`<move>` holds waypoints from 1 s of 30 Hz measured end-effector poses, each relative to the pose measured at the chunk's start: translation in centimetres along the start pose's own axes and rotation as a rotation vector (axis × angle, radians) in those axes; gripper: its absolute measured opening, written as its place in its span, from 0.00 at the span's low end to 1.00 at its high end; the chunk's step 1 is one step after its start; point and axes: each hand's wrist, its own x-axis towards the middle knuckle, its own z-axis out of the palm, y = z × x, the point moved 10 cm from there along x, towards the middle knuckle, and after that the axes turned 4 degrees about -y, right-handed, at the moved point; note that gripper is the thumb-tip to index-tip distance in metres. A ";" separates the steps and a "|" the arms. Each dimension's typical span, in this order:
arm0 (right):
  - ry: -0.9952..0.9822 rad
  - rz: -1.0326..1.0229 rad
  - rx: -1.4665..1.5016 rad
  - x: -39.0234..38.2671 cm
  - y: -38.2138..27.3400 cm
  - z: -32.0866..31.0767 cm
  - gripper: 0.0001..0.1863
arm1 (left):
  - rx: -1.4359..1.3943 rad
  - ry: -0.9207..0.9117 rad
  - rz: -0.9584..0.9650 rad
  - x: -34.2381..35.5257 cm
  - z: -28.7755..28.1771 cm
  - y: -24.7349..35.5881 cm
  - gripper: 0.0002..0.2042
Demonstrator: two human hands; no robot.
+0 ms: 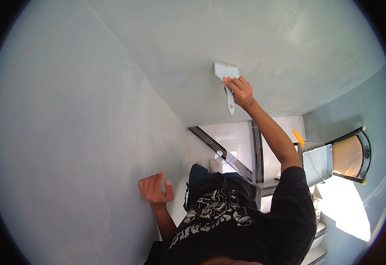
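My right hand [240, 91] is closed round a wide paintbrush [226, 72] with a pale head and a light grey handle that hangs down below my fingers. The bristles point up and lie at the pale blue-grey wall [179, 48] in front of me; whether they press on it I cannot tell. My left hand [155, 187] holds nothing. Its fingers are partly bent and the thumb stands apart, close by the left wall [78, 145]; I cannot tell if it touches.
At the right a paint tray [319, 160] rests by a chair [350, 157] with a tan back and black frame. A roller with an orange handle [298, 137] lies across the tray. Dark-edged stairs [257, 150] lie below, and more steps [315, 254] descend at lower right.
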 end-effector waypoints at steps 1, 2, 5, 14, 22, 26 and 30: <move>-0.046 0.039 0.035 -1.4 -0.2 1.0 0.07 | -0.004 -0.002 0.004 0.0 0.0 0.0 0.12; -0.091 0.080 0.071 -2.7 -0.4 2.0 0.06 | -0.003 -0.003 0.009 -0.1 0.0 0.1 0.12; -0.167 0.099 0.172 -5.2 -1.4 4.1 0.04 | 0.003 -0.016 -0.005 -0.2 -0.1 -0.1 0.13; -0.659 0.117 0.311 -9.8 0.6 8.2 0.15 | 0.011 -0.023 -0.001 -0.3 0.2 -0.2 0.13; -0.799 -0.154 0.180 1.6 3.8 3.4 0.16 | 0.011 -0.014 -0.012 -0.3 0.2 -0.2 0.12; -0.662 -0.170 0.094 6.0 4.7 -0.8 0.13 | -0.009 -0.017 -0.019 0.1 0.3 -0.1 0.12; -0.219 -0.211 0.078 13.6 2.7 -8.0 0.16 | -0.003 -0.014 -0.009 0.0 -0.1 -0.1 0.12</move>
